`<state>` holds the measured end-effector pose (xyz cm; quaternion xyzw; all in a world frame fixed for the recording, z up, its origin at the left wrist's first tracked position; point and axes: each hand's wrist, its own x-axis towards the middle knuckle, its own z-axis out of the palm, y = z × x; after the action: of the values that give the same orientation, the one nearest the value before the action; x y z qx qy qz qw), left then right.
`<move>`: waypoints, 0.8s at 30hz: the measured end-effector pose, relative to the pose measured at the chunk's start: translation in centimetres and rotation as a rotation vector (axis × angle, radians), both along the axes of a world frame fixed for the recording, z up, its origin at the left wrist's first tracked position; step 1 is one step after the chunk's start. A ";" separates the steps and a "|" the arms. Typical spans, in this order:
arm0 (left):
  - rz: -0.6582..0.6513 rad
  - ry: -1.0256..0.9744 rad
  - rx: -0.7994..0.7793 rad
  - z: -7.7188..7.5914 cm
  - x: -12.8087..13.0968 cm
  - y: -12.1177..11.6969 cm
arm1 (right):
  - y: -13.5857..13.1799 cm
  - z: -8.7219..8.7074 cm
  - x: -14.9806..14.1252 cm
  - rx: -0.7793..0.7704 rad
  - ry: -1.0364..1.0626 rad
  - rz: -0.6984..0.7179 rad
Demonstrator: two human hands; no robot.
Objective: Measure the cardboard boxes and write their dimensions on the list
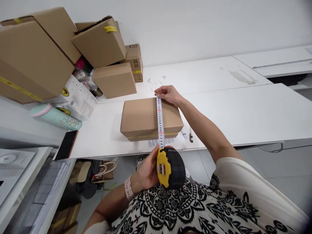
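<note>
A closed cardboard box (138, 115) sits near the front edge of the white table. My left hand (148, 170) grips the yellow and black case of a tape measure (172, 168), just off the table's front edge. Its white blade runs out across the top of the box from front to back. At the far edge of the box, my right hand (169, 94) pinches the end of the blade between thumb and fingers. Printed numbers face up along the blade. A printed sheet (153, 143) lies partly hidden under the box's near side.
Stacked cardboard boxes (99, 42) crowd the back left, with a smaller box (115, 81) in front. A mint bottle (57, 116) and a black phone-like slab (66, 145) lie at the left. A small dark object (191, 137) rests right of the measured box.
</note>
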<state>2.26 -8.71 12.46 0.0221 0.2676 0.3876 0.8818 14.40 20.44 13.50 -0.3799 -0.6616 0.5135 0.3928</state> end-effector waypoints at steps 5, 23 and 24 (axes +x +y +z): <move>-0.019 -0.141 0.044 -0.7 0.3 0.5 | 0.1 -0.6 -0.5 0.036 -0.044 -0.039; -0.019 -0.154 0.061 -1.4 1.1 -0.1 | 1.2 -0.9 0.2 0.022 -0.146 0.048; -0.016 -0.156 0.039 -1.6 1.2 -0.2 | 1.4 -0.8 0.3 0.025 -0.168 0.063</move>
<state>3.43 -8.90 10.90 0.0113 0.1904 0.3865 0.9023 14.70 21.81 12.68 -0.3958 -0.7101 0.4837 0.3241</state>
